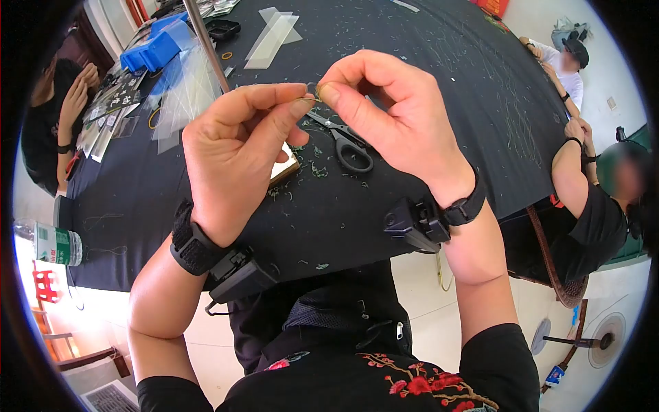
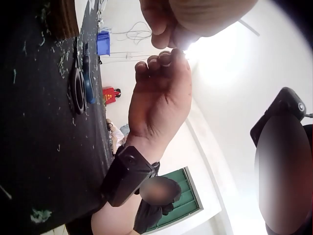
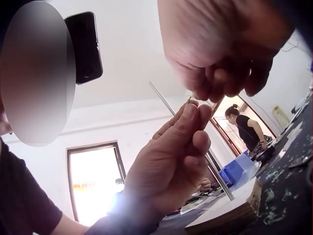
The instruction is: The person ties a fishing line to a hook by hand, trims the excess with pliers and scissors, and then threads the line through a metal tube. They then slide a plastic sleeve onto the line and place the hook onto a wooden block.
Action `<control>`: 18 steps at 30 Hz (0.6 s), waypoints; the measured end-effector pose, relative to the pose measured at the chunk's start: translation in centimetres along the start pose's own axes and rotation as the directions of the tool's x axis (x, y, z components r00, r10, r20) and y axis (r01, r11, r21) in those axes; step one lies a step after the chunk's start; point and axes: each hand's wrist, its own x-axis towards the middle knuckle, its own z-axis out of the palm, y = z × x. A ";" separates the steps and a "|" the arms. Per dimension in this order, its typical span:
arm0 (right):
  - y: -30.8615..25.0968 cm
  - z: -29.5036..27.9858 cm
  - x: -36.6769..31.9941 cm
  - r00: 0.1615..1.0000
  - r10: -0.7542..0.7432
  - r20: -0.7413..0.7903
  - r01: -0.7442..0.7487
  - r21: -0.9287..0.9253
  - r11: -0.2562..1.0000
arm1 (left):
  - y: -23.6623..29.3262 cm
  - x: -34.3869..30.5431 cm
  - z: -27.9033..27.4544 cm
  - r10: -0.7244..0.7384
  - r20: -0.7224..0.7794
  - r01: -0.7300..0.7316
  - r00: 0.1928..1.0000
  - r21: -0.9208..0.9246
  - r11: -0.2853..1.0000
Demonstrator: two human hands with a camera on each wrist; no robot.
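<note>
Both hands meet over the dark-covered table in the head view. My left hand (image 1: 230, 147) pinches a thin, thread-like strand (image 1: 312, 98) between thumb and forefinger. Thumb and forefinger of my right hand (image 1: 395, 117) pinch at the same strand from the other side, fingertips close to the left ones. In the right wrist view a fine tip of the strand (image 3: 190, 100) sticks up at the left fingertips; most of it is hidden by the fingers. Dark-handled scissors (image 1: 354, 156) lie below the hands. A pale-topped wooden block (image 1: 285, 168) lies partly behind the left hand.
Green thread scraps (image 1: 318, 168) litter the black tablecloth (image 1: 329, 233). Clear plastic sheets (image 1: 182, 103), a blue bin (image 1: 154, 55) and a metal pole (image 1: 209, 44) stand at the left. A bottle (image 1: 58, 244) lies at the left edge. Other people sit around the table.
</note>
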 end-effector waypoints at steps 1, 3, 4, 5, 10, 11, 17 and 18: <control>0.1 -0.1 0.1 1.000 -0.001 0.000 0.001 -0.002 1.000 | 0.0 0.0 0.1 -0.013 -0.011 0.013 1.000 -0.014 1.000; 0.1 -0.3 0.2 0.998 -0.056 0.000 0.056 -0.067 0.996 | 0.0 0.0 0.1 -0.028 -0.023 0.028 0.999 -0.028 0.999; 0.1 -0.3 0.1 0.998 -0.057 0.001 0.056 -0.068 0.996 | 0.0 0.0 0.2 -0.031 -0.024 0.030 0.999 -0.035 0.999; -0.1 -0.2 0.1 0.998 -0.053 0.014 0.054 -0.096 0.994 | 0.0 0.0 0.2 -0.034 -0.026 0.033 0.999 -0.041 0.999; 0.2 0.0 0.2 0.994 -0.103 0.035 0.107 -0.166 0.980 | 0.3 0.1 0.2 -0.077 -0.029 0.077 0.997 -0.026 0.997; 0.1 0.1 0.2 0.994 -0.103 0.035 0.108 -0.165 0.980 | 0.3 0.0 0.2 -0.095 -0.032 0.094 0.995 -0.029 0.995; 0.2 0.0 0.3 0.982 -0.187 0.010 0.183 -0.265 0.947 | 0.4 -0.1 0.2 -0.119 -0.030 0.119 0.992 -0.004 0.993; 0.3 0.0 0.3 0.979 -0.203 0.017 0.199 -0.286 0.937 | 0.3 -0.1 0.2 -0.119 -0.030 0.119 0.992 -0.005 0.993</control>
